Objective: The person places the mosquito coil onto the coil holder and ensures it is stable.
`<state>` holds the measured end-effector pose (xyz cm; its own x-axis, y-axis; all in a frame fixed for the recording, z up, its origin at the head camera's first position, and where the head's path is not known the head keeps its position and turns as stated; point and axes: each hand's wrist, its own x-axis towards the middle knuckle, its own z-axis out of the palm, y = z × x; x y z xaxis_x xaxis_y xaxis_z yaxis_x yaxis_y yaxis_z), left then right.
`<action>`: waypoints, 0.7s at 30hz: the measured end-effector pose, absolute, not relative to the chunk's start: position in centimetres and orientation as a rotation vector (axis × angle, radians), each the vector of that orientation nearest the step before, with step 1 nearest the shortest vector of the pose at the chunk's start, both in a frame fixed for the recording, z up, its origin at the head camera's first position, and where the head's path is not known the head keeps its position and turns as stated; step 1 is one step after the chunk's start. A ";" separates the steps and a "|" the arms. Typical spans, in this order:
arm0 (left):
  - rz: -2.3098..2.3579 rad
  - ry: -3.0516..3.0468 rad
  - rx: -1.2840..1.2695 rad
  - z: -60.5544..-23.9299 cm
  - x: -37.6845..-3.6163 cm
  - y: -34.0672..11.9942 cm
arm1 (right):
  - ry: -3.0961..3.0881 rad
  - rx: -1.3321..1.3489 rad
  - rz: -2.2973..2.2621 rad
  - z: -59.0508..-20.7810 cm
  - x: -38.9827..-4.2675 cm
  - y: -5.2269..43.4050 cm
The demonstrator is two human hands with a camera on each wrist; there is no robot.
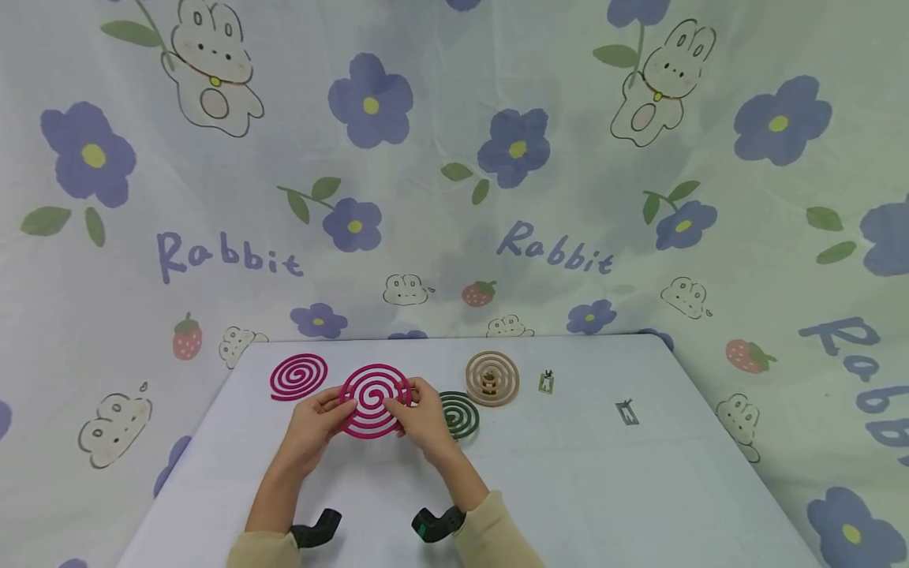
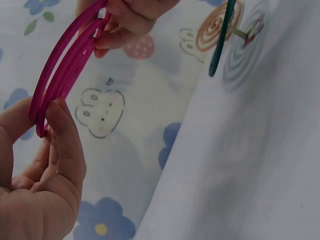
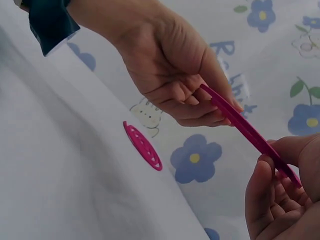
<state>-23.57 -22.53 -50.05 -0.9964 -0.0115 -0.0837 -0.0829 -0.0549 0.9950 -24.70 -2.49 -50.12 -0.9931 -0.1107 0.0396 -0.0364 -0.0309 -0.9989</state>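
Observation:
A magenta spiral coil (image 1: 374, 399) is held above the table between both hands. My left hand (image 1: 317, 422) pinches its left edge, thumb on top, and my right hand (image 1: 422, 414) pinches its right edge. In the left wrist view the magenta coil (image 2: 62, 67) shows edge-on as two nested rings against my left thumb (image 2: 65, 145). In the right wrist view the coil (image 3: 250, 132) runs as a thin bar from my left hand (image 3: 175, 85) to my right fingers (image 3: 272, 192).
A second magenta coil (image 1: 299, 376) lies flat at the table's back left. A dark green coil (image 1: 460, 414) lies by my right hand, and a tan coil (image 1: 492, 378) sits on a stand behind it. Two small metal stands (image 1: 546, 383) (image 1: 627, 412) lie to the right.

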 end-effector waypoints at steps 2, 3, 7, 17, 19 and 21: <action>2.244 2.116 -0.108 -49.8 -24.0 -21.8 | 2.144 -0.140 -2.225 -50.1 -25.0 -1.9; 2.243 2.114 -0.106 -49.7 -24.2 -21.5 | 2.143 -0.129 -2.230 -50.0 -25.1 -1.6; 2.256 2.091 -0.074 -49.4 -25.1 -20.1 | 2.157 -0.124 -2.233 -49.7 -25.5 -0.2; 2.241 2.054 -0.027 -48.4 -26.9 -17.2 | 2.163 -0.050 -2.259 -49.0 -26.4 2.4; 2.238 2.051 -0.015 -48.4 -27.2 -16.7 | 2.174 -0.036 -2.253 -49.0 -26.5 2.8; 2.240 2.037 0.001 -48.3 -27.5 -16.2 | 2.173 -0.031 -2.266 -48.9 -26.6 3.3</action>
<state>-27.48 -16.22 -48.30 -0.9936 0.0843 -0.0755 -0.0832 -0.0912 0.9924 -26.58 3.32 -48.92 -0.9998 -0.0150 0.0130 -0.0123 -0.0422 -0.9990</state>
